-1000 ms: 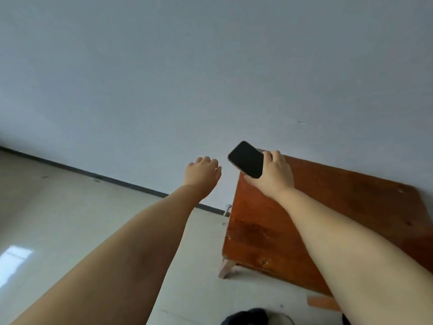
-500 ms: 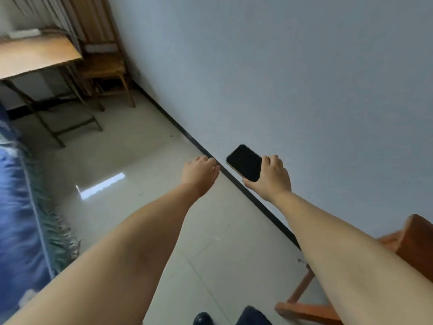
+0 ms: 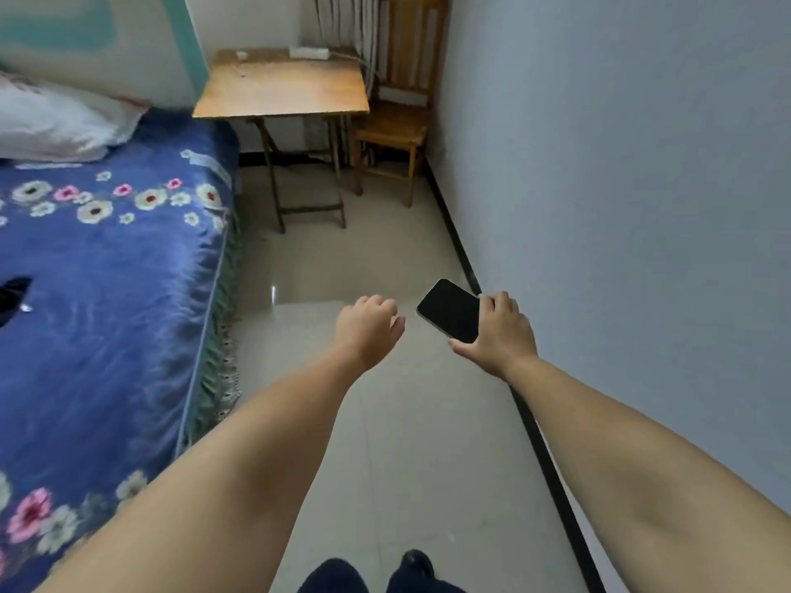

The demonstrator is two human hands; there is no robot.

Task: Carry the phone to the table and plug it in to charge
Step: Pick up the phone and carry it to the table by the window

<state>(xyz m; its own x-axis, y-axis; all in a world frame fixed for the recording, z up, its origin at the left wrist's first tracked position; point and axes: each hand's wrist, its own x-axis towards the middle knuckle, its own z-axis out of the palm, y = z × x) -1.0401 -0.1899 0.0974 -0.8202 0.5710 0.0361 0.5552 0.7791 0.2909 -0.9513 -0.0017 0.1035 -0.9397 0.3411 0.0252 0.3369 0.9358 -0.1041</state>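
Note:
My right hand (image 3: 498, 331) grips a black phone (image 3: 449, 309) by its lower edge, screen up and dark, held out over the tiled floor. To its left, my left hand (image 3: 367, 325) hangs empty with fingers loosely curled. Far ahead stands a small wooden folding table (image 3: 282, 85). A white power strip (image 3: 309, 52) lies at the table's back edge, with a thin white cable (image 3: 240, 70) on the top near it.
A bed with a blue flowered cover (image 3: 107, 267) and a white pillow (image 3: 60, 122) fills the left side. A wooden chair (image 3: 396, 126) stands right of the table. The grey wall (image 3: 620, 207) runs along the right, leaving a floor aisle (image 3: 364, 258) between.
The view has swung left, from the red-brown table by the wall to the aisle with the bed and folding table. Both hands keep their pose, the phone still in my right hand.

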